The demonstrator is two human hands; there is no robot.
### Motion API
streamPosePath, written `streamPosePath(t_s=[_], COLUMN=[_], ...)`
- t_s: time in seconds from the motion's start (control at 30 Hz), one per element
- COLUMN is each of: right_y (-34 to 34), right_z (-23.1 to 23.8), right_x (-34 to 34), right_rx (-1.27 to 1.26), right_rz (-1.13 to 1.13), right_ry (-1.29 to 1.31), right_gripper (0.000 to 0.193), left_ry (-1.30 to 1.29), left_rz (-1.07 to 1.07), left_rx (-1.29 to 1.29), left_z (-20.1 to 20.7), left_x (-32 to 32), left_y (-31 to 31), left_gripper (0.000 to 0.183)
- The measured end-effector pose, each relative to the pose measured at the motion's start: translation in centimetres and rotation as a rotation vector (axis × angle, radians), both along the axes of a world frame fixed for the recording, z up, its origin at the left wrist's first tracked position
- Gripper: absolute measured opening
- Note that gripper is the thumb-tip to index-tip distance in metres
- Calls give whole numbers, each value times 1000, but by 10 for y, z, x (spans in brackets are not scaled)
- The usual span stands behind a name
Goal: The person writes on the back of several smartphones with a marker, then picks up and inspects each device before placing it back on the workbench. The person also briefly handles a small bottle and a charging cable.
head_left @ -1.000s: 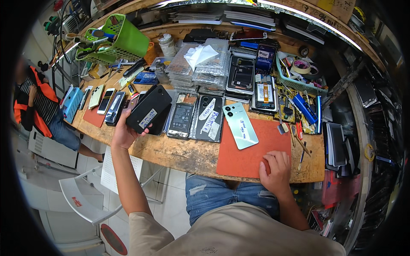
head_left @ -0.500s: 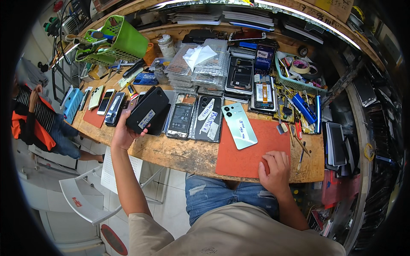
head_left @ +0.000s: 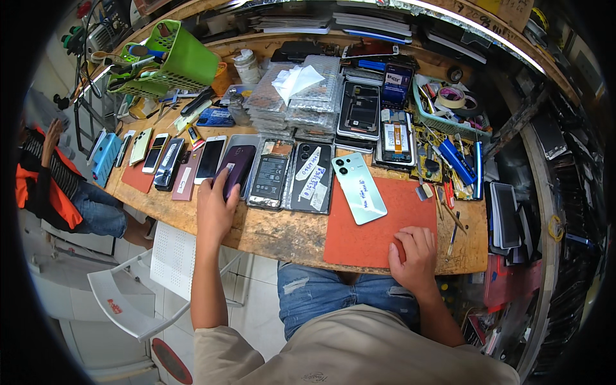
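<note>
The left hand [head_left: 215, 208] is lying flat on a dark purple phone with a glossy back [head_left: 235, 172], fingers spread loosely over its lower end, pressing it down and not gripping it. This phone is lying on the worn wooden workbench [head_left: 282, 234], in the row of devices, between a white-fronted phone [head_left: 210, 158] on its left and an opened phone with its battery showing [head_left: 269, 181] on its right. The right hand [head_left: 415, 255] is resting half-closed on the near edge of the red rubber work mat [head_left: 372, 234], holding nothing, and a pale mint-green phone with a paper label [head_left: 359, 188] is lying tilted on the same mat. To do this step well, I think the person should be keeping the palm light and sliding the phone straight into its gap, so that it is not knocking the open phone beside it or scratching the glossy back on the wood. Compared with one second ago, the left hand is no longer holding a dark phone lifted above the bench; it has come down to the row, while the right hand has stayed on the mat.
</note>
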State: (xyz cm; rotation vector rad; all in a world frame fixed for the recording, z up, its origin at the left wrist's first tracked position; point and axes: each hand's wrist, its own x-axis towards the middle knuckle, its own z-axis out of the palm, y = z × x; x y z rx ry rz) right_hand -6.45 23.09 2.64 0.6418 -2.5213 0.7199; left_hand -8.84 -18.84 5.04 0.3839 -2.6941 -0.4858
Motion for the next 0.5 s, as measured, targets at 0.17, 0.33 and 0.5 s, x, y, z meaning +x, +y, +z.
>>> streamPosePath(t_s=[0.17, 0.33, 0.5], right_y=[-1, -1, -1], right_z=[0, 1, 0], right_x=[-1, -2, -1], right_rx=[7, 12, 16], right_rz=[0, -2, -8], right_ry=[-2, 4, 0], right_gripper=[23, 23, 22], left_ry=[30, 70, 62], left_rz=[6, 7, 51], left_rx=[-53, 247, 828], left_z=[-3, -2, -2], left_x=[1, -9, -19], left_y=[4, -33, -69], left_gripper=[46, 44, 49])
